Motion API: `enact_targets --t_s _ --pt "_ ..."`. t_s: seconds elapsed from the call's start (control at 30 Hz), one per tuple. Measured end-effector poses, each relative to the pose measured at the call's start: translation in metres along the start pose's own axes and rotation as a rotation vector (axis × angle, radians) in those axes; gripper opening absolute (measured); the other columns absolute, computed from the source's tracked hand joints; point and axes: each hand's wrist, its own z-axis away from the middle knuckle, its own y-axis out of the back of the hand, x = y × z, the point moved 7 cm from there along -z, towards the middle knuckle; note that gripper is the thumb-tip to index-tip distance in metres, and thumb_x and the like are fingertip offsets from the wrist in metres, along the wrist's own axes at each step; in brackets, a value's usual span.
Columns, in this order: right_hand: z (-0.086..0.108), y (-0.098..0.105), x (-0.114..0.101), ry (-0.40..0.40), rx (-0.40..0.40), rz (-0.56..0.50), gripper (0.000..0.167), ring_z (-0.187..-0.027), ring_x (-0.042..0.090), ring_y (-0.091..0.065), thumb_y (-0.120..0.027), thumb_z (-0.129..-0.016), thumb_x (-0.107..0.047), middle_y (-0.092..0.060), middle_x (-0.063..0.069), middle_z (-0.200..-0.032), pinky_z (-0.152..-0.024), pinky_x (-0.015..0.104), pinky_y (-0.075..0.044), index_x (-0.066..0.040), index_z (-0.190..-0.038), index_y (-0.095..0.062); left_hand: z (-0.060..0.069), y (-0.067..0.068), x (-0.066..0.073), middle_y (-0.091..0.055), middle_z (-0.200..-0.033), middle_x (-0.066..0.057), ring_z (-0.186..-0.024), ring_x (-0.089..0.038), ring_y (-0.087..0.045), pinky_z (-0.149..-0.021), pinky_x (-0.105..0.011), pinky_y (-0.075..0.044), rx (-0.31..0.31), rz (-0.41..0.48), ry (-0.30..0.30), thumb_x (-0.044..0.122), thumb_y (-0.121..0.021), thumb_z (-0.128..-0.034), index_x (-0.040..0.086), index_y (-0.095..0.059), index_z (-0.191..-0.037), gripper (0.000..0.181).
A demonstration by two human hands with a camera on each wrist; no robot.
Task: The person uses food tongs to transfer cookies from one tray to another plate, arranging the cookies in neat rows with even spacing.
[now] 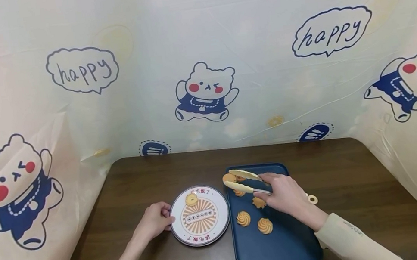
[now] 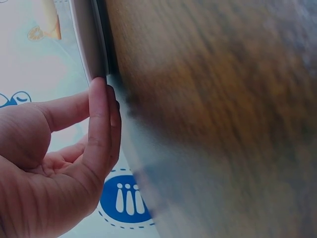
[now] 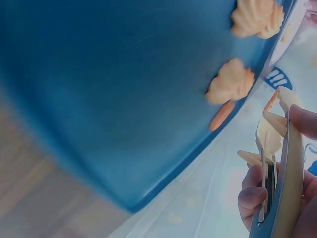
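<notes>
My left hand [image 1: 156, 219] pinches the left rim of a white printed plate [image 1: 205, 233], thumb against fingers. In the left wrist view the plate's edge [image 2: 89, 44] meets the fingertips. A yellow cookie [image 1: 191, 199] lies on the plate's upper part. My right hand [image 1: 284, 192] grips cream-tipped tongs [image 1: 243, 173] over the far end of a dark blue tray [image 1: 278, 251]. Between the tong tips shows a round flat cookie [image 1: 228, 178]; how firmly it is held, I cannot tell. Several swirled cookies, among them one [image 1: 265, 226] near the middle, lie on the tray.
Plate and tray stand side by side on a dark brown wooden table [image 1: 333, 162], nearly touching. Printed cloth [image 1: 196, 27] with bears and "happy" bubbles hangs behind the table and at both sides. The tongs' ring end [image 1: 312, 199] sticks out past the right wrist.
</notes>
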Motion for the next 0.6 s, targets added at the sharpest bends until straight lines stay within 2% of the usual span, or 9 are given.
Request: enact_targets --t_s 0.1,0.17,0.3,0.4,0.6 --pt "-0.004 -0.007 -0.01 -0.004 -0.02 -0.01 0.059 -0.086 0.023 -0.068 -0.08 -0.083 -0.045 -0.068 0.012 -0.123 -0.073 0.043 -0.058 -0.006 -0.126 -0.068 0.0 0.0 0.0 -0.054 -0.085 -0.011 -0.067 -0.019 -0.058 -0.059 -0.031 -0.057 -0.002 -0.005 0.007 -0.001 -0.075 -0.0853 -0.008 -0.061 -0.112 0.031" --pt "-0.007 -0.012 -0.017 -0.002 -0.04 -0.003 0.059 -0.092 0.025 -0.069 -0.079 -0.083 -0.046 -0.067 0.01 -0.124 -0.075 0.043 -0.058 -0.007 -0.127 -0.068 0.0 0.0 0.0 -0.054 -0.085 -0.011 -0.068 -0.019 -0.058 -0.06 -0.03 -0.057 -0.001 -0.007 0.018 -0.001 -0.075 -0.0854 -0.007 -0.061 -0.113 0.032" --pt "-0.008 -0.022 -0.03 0.012 -0.068 0.007 0.058 -0.077 0.017 -0.066 -0.077 -0.084 -0.048 -0.068 0.009 -0.124 -0.065 0.035 -0.056 -0.01 -0.127 -0.068 0.0 0.001 -0.001 -0.055 -0.085 -0.011 -0.068 -0.019 -0.059 -0.06 -0.03 -0.057 0.001 -0.008 0.032 -0.001 -0.076 -0.0855 -0.007 -0.061 -0.114 0.033" --pt "-0.007 -0.03 -0.039 0.026 -0.084 0.03 0.058 -0.074 0.014 -0.063 -0.077 -0.084 -0.049 -0.069 0.007 -0.122 -0.064 0.032 -0.055 -0.012 -0.128 -0.068 0.001 0.001 0.0 -0.055 -0.085 -0.011 -0.068 -0.019 -0.059 -0.06 -0.03 -0.057 -0.001 -0.004 0.027 -0.001 -0.075 -0.0854 -0.007 -0.061 -0.114 0.033" --pt "-0.006 -0.043 -0.052 0.032 -0.122 0.068 0.058 -0.089 0.02 -0.066 -0.075 -0.085 -0.051 -0.068 0.005 -0.122 -0.074 0.039 -0.057 -0.014 -0.13 -0.067 0.002 0.001 0.0 -0.055 -0.086 -0.011 -0.068 -0.018 -0.058 -0.061 -0.031 -0.057 -0.003 -0.003 0.012 -0.001 -0.075 -0.0858 -0.008 -0.061 -0.114 0.032"
